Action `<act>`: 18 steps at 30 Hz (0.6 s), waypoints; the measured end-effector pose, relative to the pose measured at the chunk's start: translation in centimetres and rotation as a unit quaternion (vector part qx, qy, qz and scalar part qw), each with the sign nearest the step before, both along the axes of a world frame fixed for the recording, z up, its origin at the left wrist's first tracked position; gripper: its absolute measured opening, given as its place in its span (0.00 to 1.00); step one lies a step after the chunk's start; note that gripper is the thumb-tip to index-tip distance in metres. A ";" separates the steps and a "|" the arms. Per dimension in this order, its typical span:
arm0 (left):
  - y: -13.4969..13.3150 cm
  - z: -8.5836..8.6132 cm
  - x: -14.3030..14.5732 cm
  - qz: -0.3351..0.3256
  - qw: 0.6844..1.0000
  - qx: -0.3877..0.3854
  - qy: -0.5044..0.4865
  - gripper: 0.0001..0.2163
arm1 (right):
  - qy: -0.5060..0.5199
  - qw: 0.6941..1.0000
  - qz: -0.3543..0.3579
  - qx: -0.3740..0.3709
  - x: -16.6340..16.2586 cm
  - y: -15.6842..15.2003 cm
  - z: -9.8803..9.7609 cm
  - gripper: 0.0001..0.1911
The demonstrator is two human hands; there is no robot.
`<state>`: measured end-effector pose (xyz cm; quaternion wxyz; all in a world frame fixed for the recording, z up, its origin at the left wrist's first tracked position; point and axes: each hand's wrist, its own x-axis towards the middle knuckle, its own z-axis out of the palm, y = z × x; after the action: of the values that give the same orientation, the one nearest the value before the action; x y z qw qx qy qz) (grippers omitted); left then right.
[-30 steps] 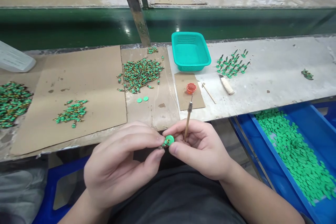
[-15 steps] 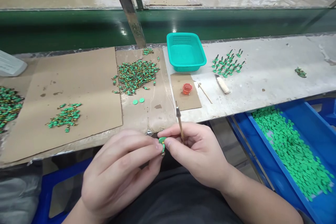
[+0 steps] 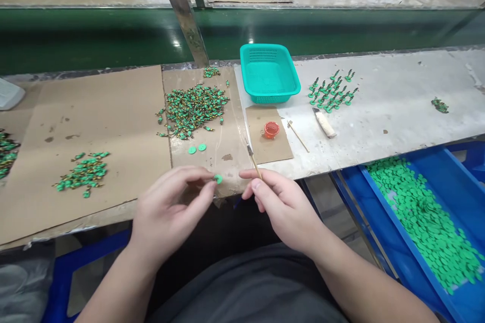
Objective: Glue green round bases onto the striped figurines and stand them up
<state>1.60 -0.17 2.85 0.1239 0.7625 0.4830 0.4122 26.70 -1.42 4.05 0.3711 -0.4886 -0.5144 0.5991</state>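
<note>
Green-and-gold pieces lie heaped at the far left edge, below a white plastic object. Next comes a brown cardboard sheet with a smaller scatter of the same pieces on it. Beyond that, a plastic-covered cardboard sheet carries a large heap of pieces and two loose green discs.

The left hand hovers at the front edge of that sheet, thumb and forefinger pinching a green disc at their tips, the other fingers loosely curled. The disc sits just beside the fingertips' meeting point, in the gap between the two hands. The right hand holds a wooden-handled pick with a metal tip, thumb pressed against the handle and fingers curled around it, tip pointing up and away.

Farther right, a teal perforated plastic basket stands on the bench, its teal floor in view. A small orange cup sits on a cardboard square just below it; its contents are too small to tell. A thin wooden stick and a white-handled knife lie beside the square. Green pieces stand upright in rows on the pale bench, with a small cluster farther along. At the lower right, a blue plastic tray holds a deep spread of green discs.
</note>
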 end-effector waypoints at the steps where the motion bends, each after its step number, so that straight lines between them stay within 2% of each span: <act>1: 0.7 -0.3 -0.5 0.000 1.000 -0.009 0.010 0.03 | -0.032 0.999 0.011 0.019 0.4 0.2 0.1 0.17; 4: 2.0 -0.8 -1.7 -0.010 0.999 -0.027 0.041 0.01 | -0.139 0.987 0.025 0.082 1.6 0.8 0.5 0.12; 6: 2.3 -1.2 -2.2 -0.014 0.998 -0.034 0.055 0.01 | -0.182 0.978 0.028 0.095 2.1 1.2 0.7 0.10; 13: 2.1 -2.0 -2.5 -0.022 0.997 -0.032 0.071 0.06 | -0.196 0.965 0.006 0.173 2.2 2.3 0.6 0.12; 18: 2.3 -1.9 -3.0 -0.026 0.995 -0.033 0.087 0.09 | -0.204 0.964 0.011 0.169 3.6 2.0 0.7 0.13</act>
<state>-1.35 2.10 0.95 0.1168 0.8034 0.4853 0.3246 30.28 0.59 4.74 0.3290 -0.5250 -0.6784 0.3950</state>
